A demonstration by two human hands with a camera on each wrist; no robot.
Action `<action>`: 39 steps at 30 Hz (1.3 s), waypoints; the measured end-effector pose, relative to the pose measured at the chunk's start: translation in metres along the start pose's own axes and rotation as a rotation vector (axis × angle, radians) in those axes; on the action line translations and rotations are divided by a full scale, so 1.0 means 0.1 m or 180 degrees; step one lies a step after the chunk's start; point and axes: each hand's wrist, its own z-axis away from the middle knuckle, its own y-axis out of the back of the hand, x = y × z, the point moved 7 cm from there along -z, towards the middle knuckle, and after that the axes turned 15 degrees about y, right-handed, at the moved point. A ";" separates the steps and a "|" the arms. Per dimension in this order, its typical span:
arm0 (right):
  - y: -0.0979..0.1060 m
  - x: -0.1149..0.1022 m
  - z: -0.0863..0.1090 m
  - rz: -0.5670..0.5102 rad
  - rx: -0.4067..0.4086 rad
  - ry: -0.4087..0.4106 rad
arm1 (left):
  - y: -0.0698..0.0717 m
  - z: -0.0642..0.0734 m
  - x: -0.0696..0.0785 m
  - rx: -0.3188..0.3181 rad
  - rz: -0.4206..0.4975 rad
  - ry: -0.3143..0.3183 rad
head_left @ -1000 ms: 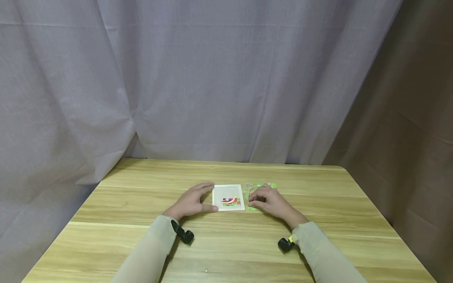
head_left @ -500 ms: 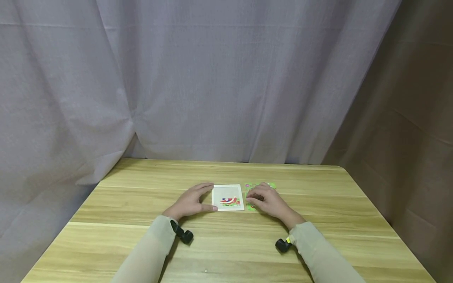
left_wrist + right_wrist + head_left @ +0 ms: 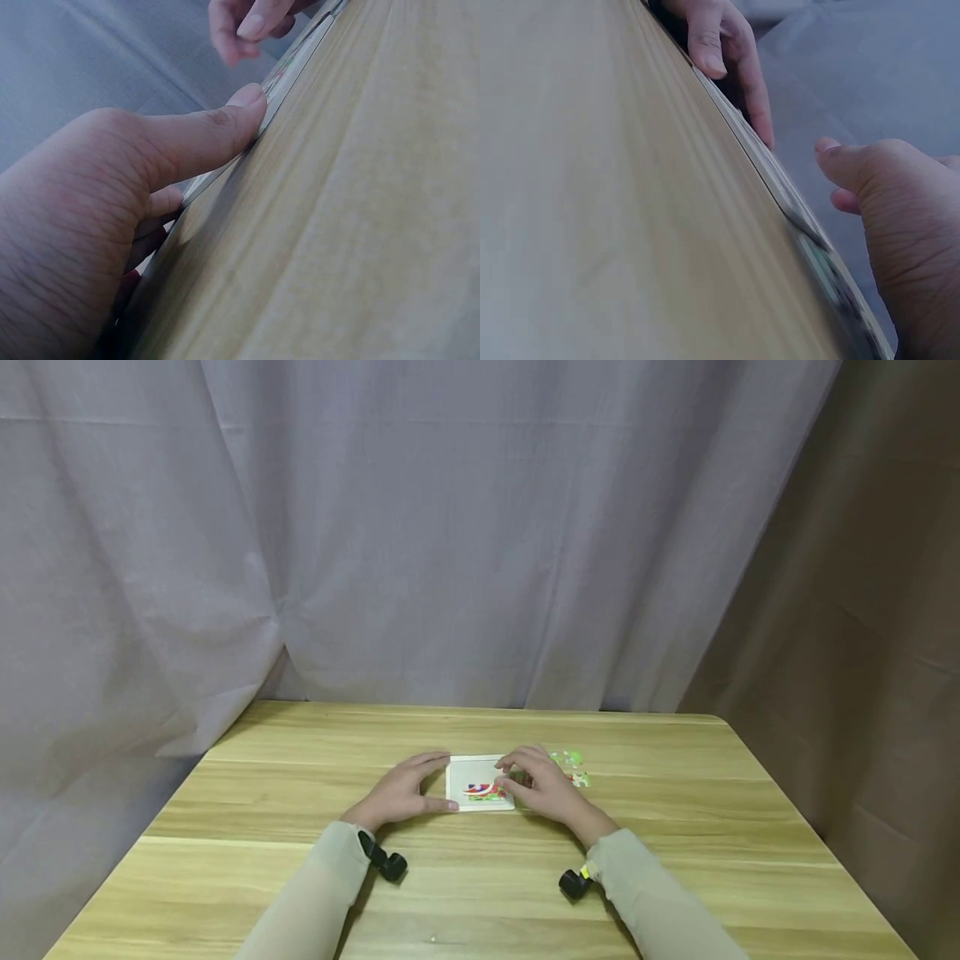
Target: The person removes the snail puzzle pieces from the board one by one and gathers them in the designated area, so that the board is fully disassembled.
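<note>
A square white puzzle tray (image 3: 480,767) lies on the table in the head view, with joined red, blue and green jigsaw pieces (image 3: 483,792) in its near right part. My left hand (image 3: 405,791) holds the tray at its left side, thumb at the near corner and fingers at the far corner. My right hand (image 3: 542,785) is over the tray's right edge, fingers bent and thumb near the index fingertip. I cannot tell whether a piece sits between its fingertips. In the left wrist view, the thumb (image 3: 217,135) lies along the tray's near edge.
Loose green and red puzzle pieces (image 3: 572,766) lie right of the tray, partly hidden by the right hand. The wooden table (image 3: 480,893) ends at the back near a grey curtain (image 3: 450,527). Each sleeve carries a black wrist camera (image 3: 393,867).
My right hand has moved left from above the loose pieces to over the tray's right edge, uncovering pieces behind it. The left hand stays on the tray.
</note>
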 end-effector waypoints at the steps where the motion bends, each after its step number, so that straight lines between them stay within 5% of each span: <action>1: -0.03 -0.01 -0.03 -0.0016 -0.0001 0.0020 | 0.00 0.00 0.00 -0.0003 0.0009 0.0002; 9: -0.26 -0.02 -0.23 0.0016 -0.0143 0.0020 | -0.03 -0.02 -0.03 0.0012 -0.0032 -0.0017; 19: -0.35 0.01 -0.22 0.0115 -0.0555 -0.0195 | -0.04 -0.04 -0.02 -0.0011 -0.0021 -0.0006; 30: -0.34 -0.08 -0.26 0.0048 -0.0532 -0.0059 | -0.01 -0.02 0.00 -0.0016 -0.0038 0.0016; 39: -0.37 -0.07 -0.25 -0.0105 -0.0656 -0.0216 | -0.03 -0.04 -0.02 0.0026 -0.0032 -0.0005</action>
